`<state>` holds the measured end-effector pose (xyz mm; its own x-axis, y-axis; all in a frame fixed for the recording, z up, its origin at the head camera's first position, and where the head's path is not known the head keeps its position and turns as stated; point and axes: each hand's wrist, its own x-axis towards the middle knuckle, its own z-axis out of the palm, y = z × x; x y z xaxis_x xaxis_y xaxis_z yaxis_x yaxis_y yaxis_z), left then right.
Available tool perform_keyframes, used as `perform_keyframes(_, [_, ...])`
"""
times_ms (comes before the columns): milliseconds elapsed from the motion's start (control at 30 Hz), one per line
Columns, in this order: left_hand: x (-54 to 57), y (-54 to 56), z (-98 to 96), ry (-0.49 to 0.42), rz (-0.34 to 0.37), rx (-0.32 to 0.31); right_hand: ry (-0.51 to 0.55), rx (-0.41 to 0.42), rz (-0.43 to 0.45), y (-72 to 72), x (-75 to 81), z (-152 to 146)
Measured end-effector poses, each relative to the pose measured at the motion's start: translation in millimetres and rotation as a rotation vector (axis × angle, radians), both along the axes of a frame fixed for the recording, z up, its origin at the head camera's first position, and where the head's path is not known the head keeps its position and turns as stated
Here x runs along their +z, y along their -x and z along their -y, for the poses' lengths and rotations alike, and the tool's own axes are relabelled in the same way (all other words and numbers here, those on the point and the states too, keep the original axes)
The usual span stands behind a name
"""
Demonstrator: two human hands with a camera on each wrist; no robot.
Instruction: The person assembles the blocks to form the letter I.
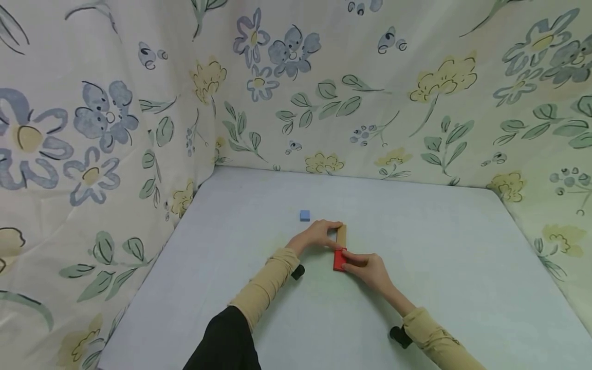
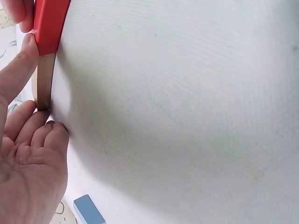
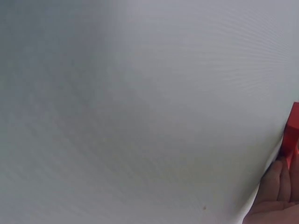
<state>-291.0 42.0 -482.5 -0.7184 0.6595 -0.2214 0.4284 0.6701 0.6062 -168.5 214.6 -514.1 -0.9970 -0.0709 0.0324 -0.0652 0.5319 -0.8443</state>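
Two blocks lie end to end on the white table: a narrow, light wooden block (image 1: 341, 235) on the far side and a red block (image 1: 339, 262) on the near side. My left hand (image 1: 318, 234) spans the wooden block, fingers at its far end and thumb where it meets the red one. In the left wrist view the wooden block (image 2: 45, 81) runs straight up to the red block (image 2: 50, 28). My right hand (image 1: 370, 270) pinches the red block from the right between thumb and fingers. The right wrist view catches only part of this red block (image 3: 293, 122).
A small blue block (image 1: 304, 216) sits farther back, left of the wooden one. The white-covered table (image 1: 462, 267) is bordered at the back and sides by a flower-print cloth (image 1: 351, 128). Black wrist devices (image 1: 400, 337) hang below both sleeves.
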Motion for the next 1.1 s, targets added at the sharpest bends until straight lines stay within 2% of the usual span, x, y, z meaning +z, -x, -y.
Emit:
perform_keyframes(433, [-2.7, 0.6, 2.9, -0.001, 0.004, 0.007, 0.049, -0.013, 0.115, 8.7, 7.3, -1.5])
perform_keyframes(667, [-4.8, 0.5, 2.4, -0.027, 0.021, 0.012, 0.087, -0.094, 0.157, 20.8, 8.3, -2.5])
perform_keyframes(933, [-3.9, -1.0, 0.9, -0.042, 0.029, 0.012, 0.053, -0.089, 0.096, 26.9, 4.5, 5.6])
perform_keyframes(1100, [-4.8, 0.3, 1.1, -0.042, 0.009, -0.001, 0.005, -0.089, 0.048, 27.0, 3.6, 7.3])
